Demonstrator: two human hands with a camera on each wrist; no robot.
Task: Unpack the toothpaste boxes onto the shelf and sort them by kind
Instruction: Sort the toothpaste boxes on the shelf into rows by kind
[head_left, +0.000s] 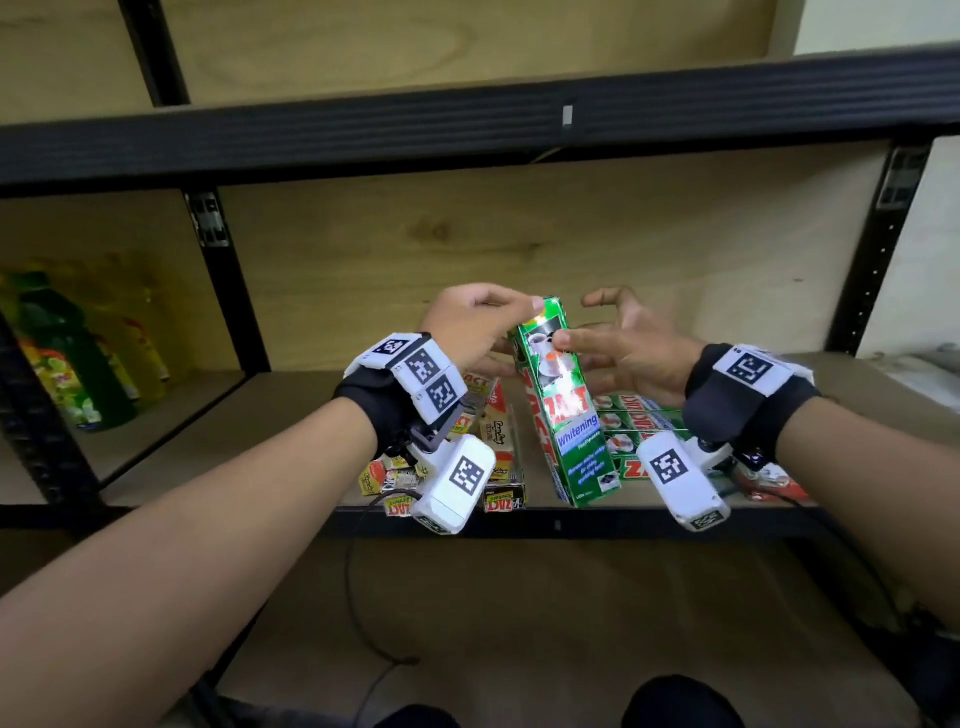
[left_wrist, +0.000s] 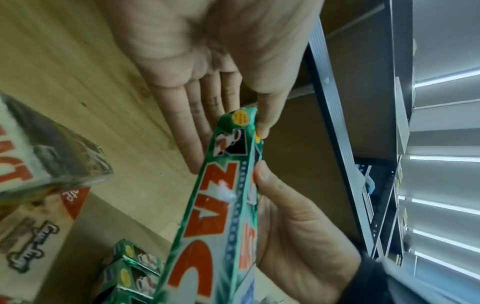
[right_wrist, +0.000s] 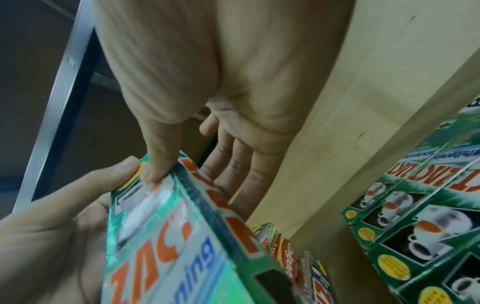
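Note:
A green Zact Whitening toothpaste box (head_left: 563, 410) (left_wrist: 223, 205) (right_wrist: 161, 236) is held tilted above the shelf board (head_left: 291, 426), lower end near the front edge. My left hand (head_left: 488, 322) (left_wrist: 207, 51) pinches its top end, thumb on the upper corner and straight fingers behind it. My right hand (head_left: 623, 348) (right_wrist: 207, 61) holds the same end from the right, thumb pressed on the front face, fingers behind. More green boxes (head_left: 641, 415) (right_wrist: 415, 226) lie side by side on the right. Red-and-cream boxes (head_left: 493, 431) (right_wrist: 285, 253) are heaped on the left, partly hidden by my left wrist.
Green and yellow bottles (head_left: 67, 353) stand in the bay to the left, beyond a black upright post (head_left: 228, 280). A black beam (head_left: 467, 135) of the shelf above runs overhead. A thin cable (head_left: 358, 597) hangs below the front edge. Bare board lies left of the heap.

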